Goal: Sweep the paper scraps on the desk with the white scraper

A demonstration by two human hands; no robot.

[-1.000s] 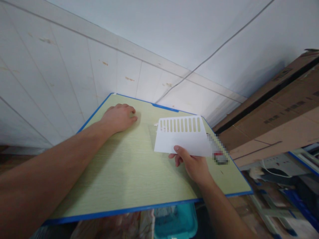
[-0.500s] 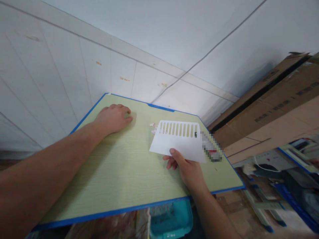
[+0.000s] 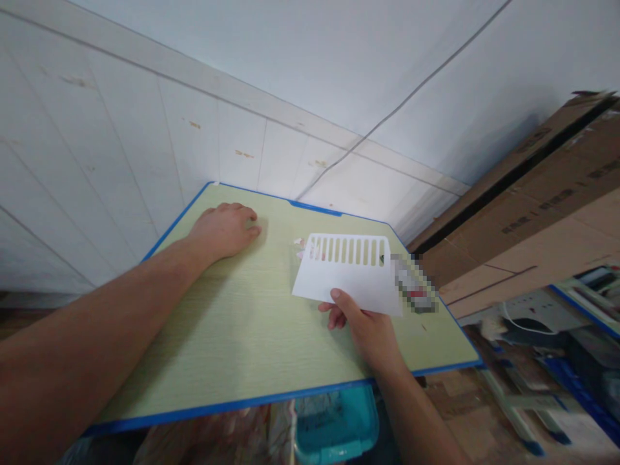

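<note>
My right hand [image 3: 368, 330] grips the near edge of a thin white sheet [image 3: 347, 279] with a row of long slots cut along its far side. The thumb lies on top and the fingers are underneath. The sheet is held over a pale green desk [image 3: 208, 349] with a blue rim. Through the left slots and beside them shows a small clear and pinkish item [image 3: 299, 248], mostly covered. On the desk's far left part rests my left hand [image 3: 223, 229], its fingers loosely bent and thumb apart, with nothing in it.
A blurred-out flat object [image 3: 415, 287] lies at the desk's right side. Brown cardboard boxes [image 3: 513, 213] lean against the wall on the right. Below the front edge sits a teal plastic bin [image 3: 339, 423]. A grey cable [image 3: 387, 119] runs down the white wall behind.
The view has shifted slightly. Both hands and the slotted white sheet keep nearly the same places over the desk.
</note>
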